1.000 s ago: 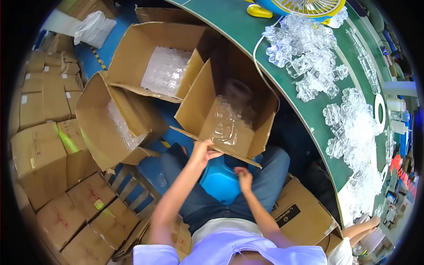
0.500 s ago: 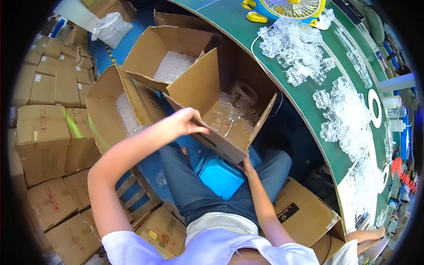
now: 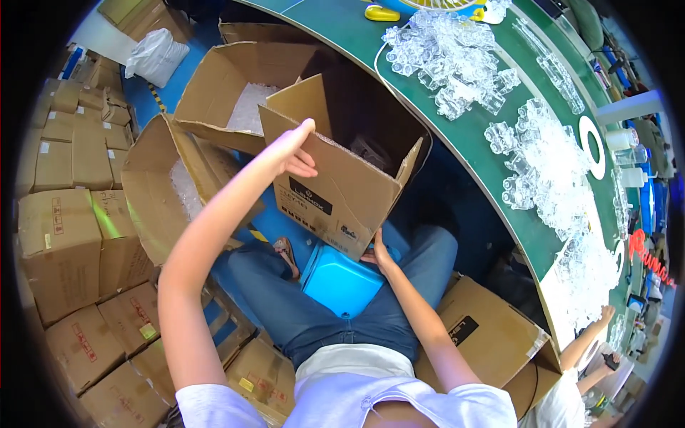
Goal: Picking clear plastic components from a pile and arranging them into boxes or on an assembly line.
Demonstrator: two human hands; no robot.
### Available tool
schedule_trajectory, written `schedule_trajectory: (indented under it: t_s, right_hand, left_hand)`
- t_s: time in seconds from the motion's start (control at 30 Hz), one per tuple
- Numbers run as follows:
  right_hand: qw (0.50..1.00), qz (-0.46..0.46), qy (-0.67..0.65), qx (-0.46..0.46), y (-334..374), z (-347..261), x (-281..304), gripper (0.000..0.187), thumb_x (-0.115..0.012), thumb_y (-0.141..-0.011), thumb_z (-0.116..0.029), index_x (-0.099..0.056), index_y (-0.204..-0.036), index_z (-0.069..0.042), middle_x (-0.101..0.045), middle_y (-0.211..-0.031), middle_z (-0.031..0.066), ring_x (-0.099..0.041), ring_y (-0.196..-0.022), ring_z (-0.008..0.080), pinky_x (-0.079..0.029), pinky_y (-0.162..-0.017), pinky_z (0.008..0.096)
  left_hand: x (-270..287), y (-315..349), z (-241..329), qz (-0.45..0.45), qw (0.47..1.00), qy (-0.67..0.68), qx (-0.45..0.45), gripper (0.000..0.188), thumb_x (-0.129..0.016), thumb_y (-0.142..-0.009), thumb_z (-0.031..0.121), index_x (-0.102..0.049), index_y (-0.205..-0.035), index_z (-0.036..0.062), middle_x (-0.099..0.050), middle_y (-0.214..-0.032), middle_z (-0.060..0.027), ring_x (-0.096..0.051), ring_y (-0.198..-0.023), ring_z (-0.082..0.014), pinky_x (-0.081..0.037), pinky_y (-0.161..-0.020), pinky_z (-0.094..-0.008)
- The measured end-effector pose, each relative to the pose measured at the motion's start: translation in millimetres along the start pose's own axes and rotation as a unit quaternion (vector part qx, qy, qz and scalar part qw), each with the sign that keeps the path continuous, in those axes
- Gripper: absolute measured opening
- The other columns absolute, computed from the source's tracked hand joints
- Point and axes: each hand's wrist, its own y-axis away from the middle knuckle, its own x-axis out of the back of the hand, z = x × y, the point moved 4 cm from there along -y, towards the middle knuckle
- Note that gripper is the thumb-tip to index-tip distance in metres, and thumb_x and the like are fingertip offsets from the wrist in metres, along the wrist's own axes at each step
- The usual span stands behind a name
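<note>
A tall open cardboard box [image 3: 335, 192] is tilted between my knees, with its printed near wall turned up toward me. My left hand [image 3: 295, 151] is closed at the top rim of that wall, thumb by the edge and fingers against the outer face. At the lower right corner my right hand [image 3: 380, 252] grips the box from below, its fingers partly hidden. Deep inside, a clear plastic ring-shaped part [image 3: 371, 151] shows dimly; most of the contents are hidden by the wall. A blue plastic stool or bin [image 3: 342, 282] stands between my legs, under the box.
Two open cartons [image 3: 246, 57] [image 3: 143, 178] hold clear pieces on the left. The green curved table [image 3: 457, 146] bears heaps of clear plastic parts [image 3: 549, 171] and a fan [image 3: 446, 6]. Stacked cartons [image 3: 61, 239] line the left. Another person's arm [image 3: 589, 339] reaches over the table's right end.
The box has tipped up, so its near outer wall shows and less of its inside is visible. My left hand has risen with the rim; my right hand has shifted left along the bottom.
</note>
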Motion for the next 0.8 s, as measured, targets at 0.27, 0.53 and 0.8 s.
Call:
schedule_trajectory:
  t_s: [0.27, 0.53, 0.8]
  right_hand:
    - [0.948, 0.138, 0.287, 0.019, -31.9, 71.4, 75.0, 0.063, -0.020, -0.085, -0.054, -0.040, -0.122, -0.008, -0.052, -0.112, 0.0231, -0.057, -0.091, 0.0337, -0.044, -0.080, 0.0419]
    - [0.791, 0.180, 0.581, 0.064, 28.3, 81.6, -3.6, 0.040, -0.031, -0.086, -0.037, -0.053, -0.108, -0.012, -0.055, -0.108, 0.0159, -0.050, -0.102, 0.0331, -0.038, -0.087, 0.0442]
    - [0.783, 0.157, 0.600, 0.044, 64.1, 96.5, -101.7, 0.040, -0.035, -0.085, -0.042, -0.054, -0.107, -0.014, -0.055, -0.107, 0.0114, -0.050, -0.101, 0.0282, -0.037, -0.085, 0.0464]
  left_hand:
    - [-58.3, -15.0, -35.4, -0.060, 0.998, 0.023, 0.020, 0.073, -0.039, -0.076, 0.058, -0.041, -0.116, -0.0026, -0.056, -0.096, -0.0244, -0.061, -0.076, -0.0346, -0.053, -0.060, -0.0389]
    - [-63.9, -56.2, -161.3, -0.044, 0.970, 0.240, -0.017, 0.053, -0.048, -0.079, 0.037, -0.036, -0.113, -0.0017, -0.052, -0.095, -0.0218, -0.059, -0.080, -0.0323, -0.053, -0.058, -0.0425]
    - [-58.8, -70.1, -157.6, 0.009, 0.978, 0.195, 0.076, 0.051, -0.054, -0.075, 0.032, -0.041, -0.101, -0.0098, -0.051, -0.091, -0.0256, -0.061, -0.072, -0.0318, -0.054, -0.055, -0.0386]
